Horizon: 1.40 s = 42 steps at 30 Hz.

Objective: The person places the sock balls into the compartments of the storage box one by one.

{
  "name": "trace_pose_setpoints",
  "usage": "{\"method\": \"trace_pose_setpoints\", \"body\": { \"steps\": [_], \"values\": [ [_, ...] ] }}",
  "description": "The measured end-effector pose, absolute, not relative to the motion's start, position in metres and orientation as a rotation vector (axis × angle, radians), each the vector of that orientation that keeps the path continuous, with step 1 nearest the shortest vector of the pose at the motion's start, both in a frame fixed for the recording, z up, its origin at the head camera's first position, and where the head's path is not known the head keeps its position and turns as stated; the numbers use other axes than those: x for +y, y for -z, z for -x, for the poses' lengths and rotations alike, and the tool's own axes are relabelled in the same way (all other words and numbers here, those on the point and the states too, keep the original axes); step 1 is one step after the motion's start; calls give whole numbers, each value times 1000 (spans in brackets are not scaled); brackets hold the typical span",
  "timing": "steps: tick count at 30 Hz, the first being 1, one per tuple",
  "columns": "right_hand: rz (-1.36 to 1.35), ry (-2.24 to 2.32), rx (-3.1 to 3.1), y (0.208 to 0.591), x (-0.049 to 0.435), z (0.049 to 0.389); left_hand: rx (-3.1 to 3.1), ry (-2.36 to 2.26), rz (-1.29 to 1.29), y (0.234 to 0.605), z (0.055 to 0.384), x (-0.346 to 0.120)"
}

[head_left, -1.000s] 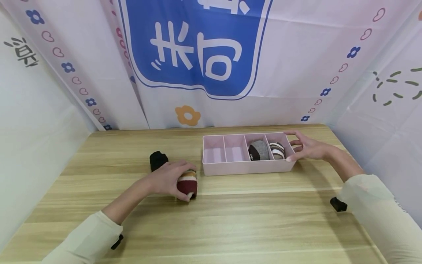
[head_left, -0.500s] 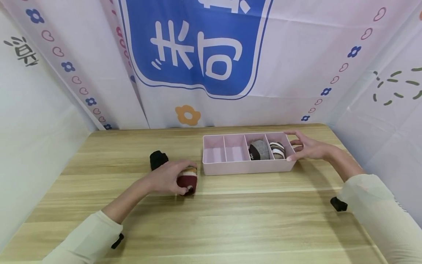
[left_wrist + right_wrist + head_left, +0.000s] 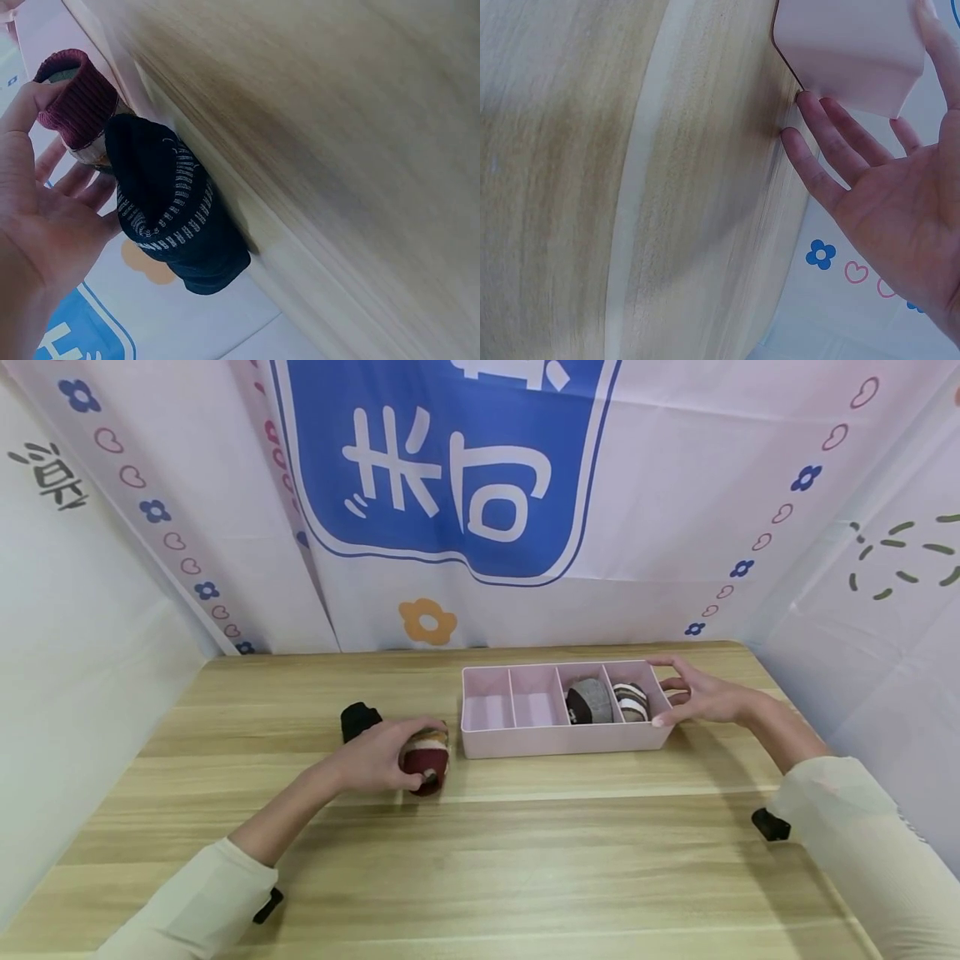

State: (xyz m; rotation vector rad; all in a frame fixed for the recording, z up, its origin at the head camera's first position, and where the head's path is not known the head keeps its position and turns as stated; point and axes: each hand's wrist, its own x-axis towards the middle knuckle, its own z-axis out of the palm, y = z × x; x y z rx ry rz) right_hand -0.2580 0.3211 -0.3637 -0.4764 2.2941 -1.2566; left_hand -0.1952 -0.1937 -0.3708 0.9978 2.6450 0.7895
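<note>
In the head view my left hand (image 3: 378, 757) holds a rolled sock (image 3: 427, 762), maroon with cream and mustard bands, thumb at its near end and fingers over its far end. The left wrist view shows the thumb on the sock's maroon ribbed cuff (image 3: 81, 105). A black rolled sock (image 3: 360, 722) with white patterning lies just beyond that hand. My right hand (image 3: 705, 693) grips the right end of a pink divided box (image 3: 562, 743), thumb at the near corner and index finger along the far corner. Its other fingers lie near the end wall.
The box's two right compartments hold a grey-and-dark rolled sock (image 3: 591, 702) and a striped rolled sock (image 3: 632, 702); its two left ones show bare floors. A wooden table (image 3: 480, 868) lies beneath, with printed white cloth (image 3: 645, 527) hanging behind and at both sides.
The maroon striped sock has shifted slightly away from me and turned a little in my left hand. My right hand and the box stay still.
</note>
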Motion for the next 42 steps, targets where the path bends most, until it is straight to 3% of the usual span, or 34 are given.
{"method": "trace_pose_setpoints", "body": {
  "steps": [42],
  "values": [
    [460, 1237, 2303, 364, 321, 257, 2833, -1081, -1010, 341, 202, -190]
  ]
}}
